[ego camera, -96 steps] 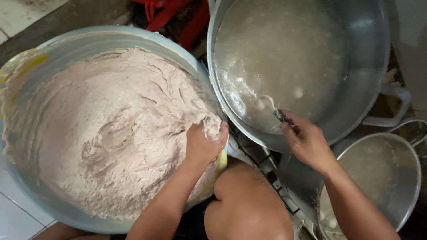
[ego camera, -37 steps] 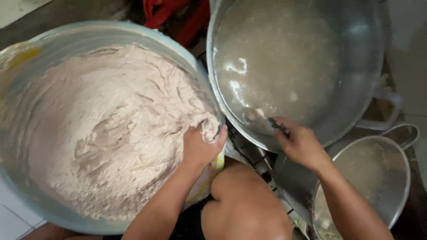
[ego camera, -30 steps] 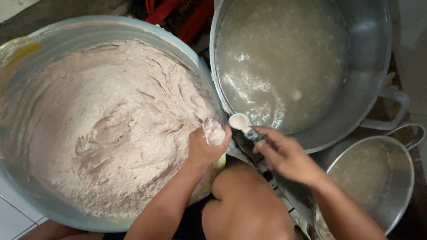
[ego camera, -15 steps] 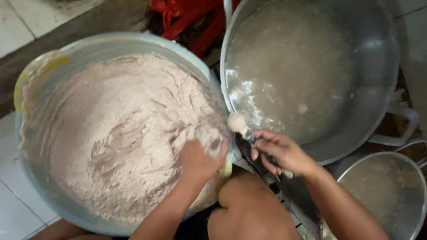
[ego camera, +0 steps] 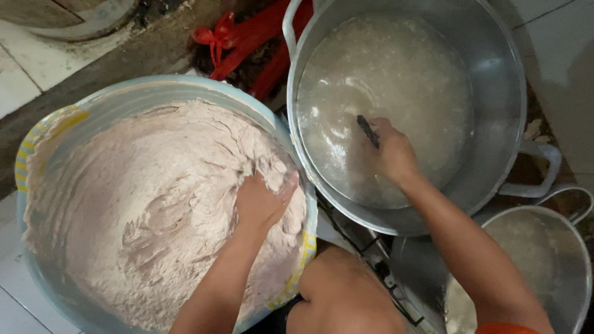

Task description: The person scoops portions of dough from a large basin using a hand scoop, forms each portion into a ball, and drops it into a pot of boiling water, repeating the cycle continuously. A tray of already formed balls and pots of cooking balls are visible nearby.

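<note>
Left hand [ego camera: 263,201] cupped, gripping pink paste [ego camera: 154,204] in basin [ego camera: 43,130]; right hand [ego camera: 393,154] closed on spoon handle [ego camera: 367,131] over pot [ego camera: 495,80].

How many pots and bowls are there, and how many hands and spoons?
Big plastic basin of pinkish paste: 1
Metal pots: 2, the large pot of cloudy water and the smaller pot
Hands: 2, the left hand in the paste, the right hand holding the spoon
Spoon: 1
Total: 6

White floor tiles [ego camera: 37,68], dark grimy strip [ego camera: 124,62] between.
</note>
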A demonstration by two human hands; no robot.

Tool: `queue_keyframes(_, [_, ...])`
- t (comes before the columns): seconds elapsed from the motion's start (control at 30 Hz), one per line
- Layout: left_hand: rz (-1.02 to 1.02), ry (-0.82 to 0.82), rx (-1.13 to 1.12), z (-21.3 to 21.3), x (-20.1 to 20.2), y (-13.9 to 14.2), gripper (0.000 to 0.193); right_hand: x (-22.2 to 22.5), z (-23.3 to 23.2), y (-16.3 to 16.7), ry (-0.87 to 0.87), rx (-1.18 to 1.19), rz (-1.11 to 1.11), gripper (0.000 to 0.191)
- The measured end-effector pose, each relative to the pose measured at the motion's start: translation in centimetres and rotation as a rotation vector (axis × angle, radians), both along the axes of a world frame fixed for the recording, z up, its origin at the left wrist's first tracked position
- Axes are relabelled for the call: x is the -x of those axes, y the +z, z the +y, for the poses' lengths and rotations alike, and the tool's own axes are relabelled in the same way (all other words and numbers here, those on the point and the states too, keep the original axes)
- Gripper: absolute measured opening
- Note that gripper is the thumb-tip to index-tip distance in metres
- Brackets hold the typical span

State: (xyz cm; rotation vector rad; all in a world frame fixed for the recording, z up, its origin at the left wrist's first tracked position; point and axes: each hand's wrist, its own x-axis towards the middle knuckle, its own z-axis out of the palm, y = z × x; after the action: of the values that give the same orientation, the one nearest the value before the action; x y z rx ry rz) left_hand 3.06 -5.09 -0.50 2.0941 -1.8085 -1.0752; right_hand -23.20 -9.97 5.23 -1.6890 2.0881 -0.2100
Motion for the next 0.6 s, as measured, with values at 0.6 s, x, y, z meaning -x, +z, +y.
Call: queue_keyframes(0.6, [0.639, 0.039, 0.711, 3.3, 2.0, -1.1, 0.030, -3.6, 9.4, 6.4, -0.093, -0.522, -0.613, 0.033])
